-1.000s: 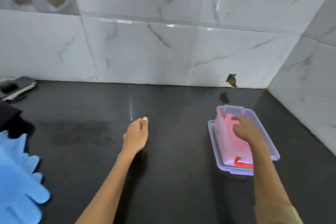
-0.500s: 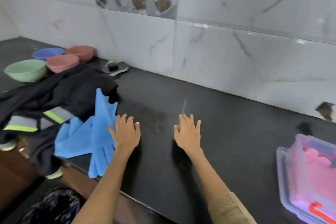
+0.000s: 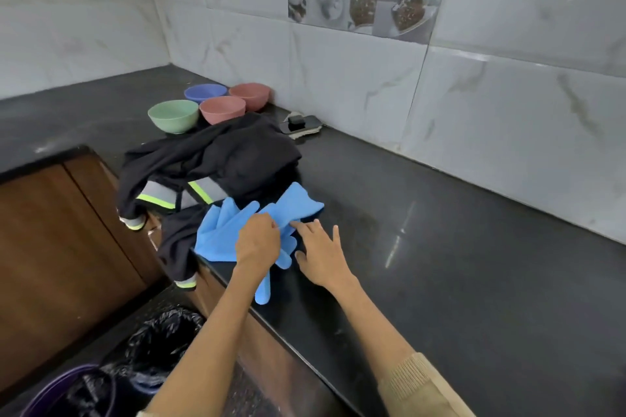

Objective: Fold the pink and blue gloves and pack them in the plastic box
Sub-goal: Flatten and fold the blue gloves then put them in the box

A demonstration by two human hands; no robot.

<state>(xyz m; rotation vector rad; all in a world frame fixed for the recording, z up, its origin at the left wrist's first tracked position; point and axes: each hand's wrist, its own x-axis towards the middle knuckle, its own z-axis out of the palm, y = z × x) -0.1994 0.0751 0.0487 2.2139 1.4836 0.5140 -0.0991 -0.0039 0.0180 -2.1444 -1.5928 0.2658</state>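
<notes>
left hand (image 3: 258, 240): fingers curled down onto the blue gloves (image 3: 237, 230), gripping a bunch of the material near the glove fingers.
right hand (image 3: 320, 252): fingers straight and spread, holding nothing; the index fingertip touches the edge of the blue material, the palm lies over the black countertop (image 3: 440, 247).
blue gloves: lie in a loose heap at the front edge of the countertop, partly on top of a black garment (image 3: 216, 159) with reflective stripes; one glove finger hangs over the counter edge. unfolded and overlapping; where one glove ends and the other begins cannot be told.
plastic box: not in view. the pink gloves are not in view either.
step in hand: judged as the pick-up of the blue gloves, ahead of folding. no fold is formed yet.
next move, requirement: the gloves need to come off the garment and onto bare countertop to the right, where a flat surface is available. the material looks soft and limp, so both hands will probably have to spread it flat and align the pair before any fold holds.
risk: the heap sits at the counter edge above a lined bin (image 3: 159, 342); a loose pull could let a glove slide off. the garment underneath may drag along if it is caught in the grip.
surroundings: four bowls (image 3: 210, 105) stand behind the garment near the tiled wall (image 3: 372, 78); a phone (image 3: 299, 123) lies by the wall.
</notes>
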